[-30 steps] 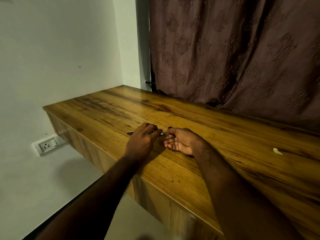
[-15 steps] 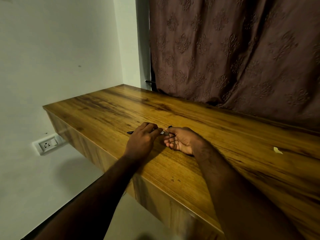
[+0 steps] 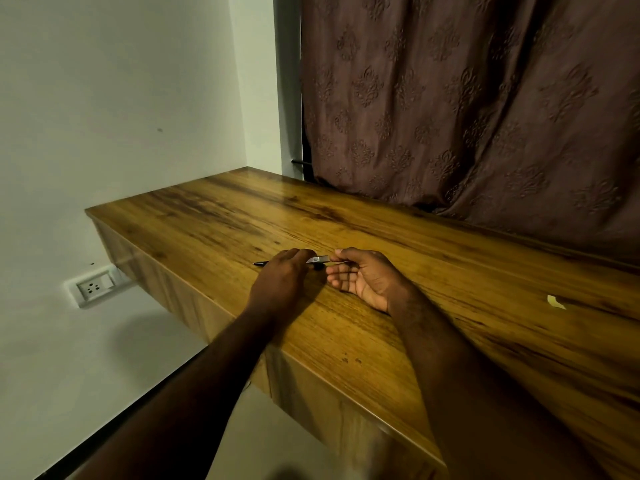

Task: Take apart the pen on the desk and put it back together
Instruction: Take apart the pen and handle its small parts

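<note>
A slim pen barrel [image 3: 318,260] lies low over the wooden desk [image 3: 450,306], its dark tip [image 3: 259,263] poking out to the left of my left hand [image 3: 282,282]. My left hand is shut on the barrel, fingers wrapped over its middle. My right hand [image 3: 363,277] rests palm up on the desk just right of it, thumb and forefinger pinching a thin pale refill [image 3: 341,262] that runs toward the barrel's open end. A small dark bit [image 3: 318,267] shows under the barrel; I cannot tell what it is.
A small pale scrap [image 3: 555,302] lies on the desk at the right. A brown patterned curtain [image 3: 467,98] hangs along the desk's back edge. A white wall with a socket [image 3: 94,287] is at the left, below the desk's front edge.
My hands have drawn slightly apart, and more of the barrel and the thin refill shows between them now. Both forearms stay in the same place.
</note>
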Available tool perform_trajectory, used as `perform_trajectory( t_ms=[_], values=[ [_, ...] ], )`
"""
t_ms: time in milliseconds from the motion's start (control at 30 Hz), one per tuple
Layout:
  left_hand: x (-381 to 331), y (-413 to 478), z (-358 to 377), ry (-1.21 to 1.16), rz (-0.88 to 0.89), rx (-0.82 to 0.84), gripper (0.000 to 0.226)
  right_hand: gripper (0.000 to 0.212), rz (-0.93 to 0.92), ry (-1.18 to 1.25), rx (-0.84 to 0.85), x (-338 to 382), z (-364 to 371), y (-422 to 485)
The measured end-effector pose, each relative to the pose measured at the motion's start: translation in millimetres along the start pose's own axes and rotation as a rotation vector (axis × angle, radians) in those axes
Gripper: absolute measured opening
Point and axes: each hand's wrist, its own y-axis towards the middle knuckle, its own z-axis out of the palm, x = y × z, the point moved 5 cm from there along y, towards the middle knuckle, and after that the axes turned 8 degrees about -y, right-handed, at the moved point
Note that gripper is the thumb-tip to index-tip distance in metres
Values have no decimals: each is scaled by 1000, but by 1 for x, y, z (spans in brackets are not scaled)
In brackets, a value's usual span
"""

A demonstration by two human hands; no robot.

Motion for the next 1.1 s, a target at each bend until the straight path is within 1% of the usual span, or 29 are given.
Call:
perform_trajectory(
  t_ms=[167,333,500,567,700,800,967,1033,1100],
  values=[
    [1,0,1,11,13,-34,28,14,-37,-22,10,1,0,-1],
    [4,1,2,7,16,-43,30,18,-61,-53,-17,0,-1,0],
    [6,0,4,22,7,-44,33,8,-126,-59,-64,0,-2,1],
    [8,0,4,22,-13,-44,31,7,-160,-64,-85,1,-2,1],
    [13,0,3,14,-79,-102,21,7,-222,-76,-142,3,-7,1],
    [18,0,5,49,-129,-98,15,4,-242,-56,-173,5,-12,2],
    [26,0,0,-55,-206,-159,10,2,-248,60,-199,8,-24,3],
    [25,1,-3,-54,-188,-174,10,3,-250,90,-218,9,-27,4],
    [20,2,-6,-36,-113,-190,20,5,-254,94,-226,8,-26,5]
  ],
)
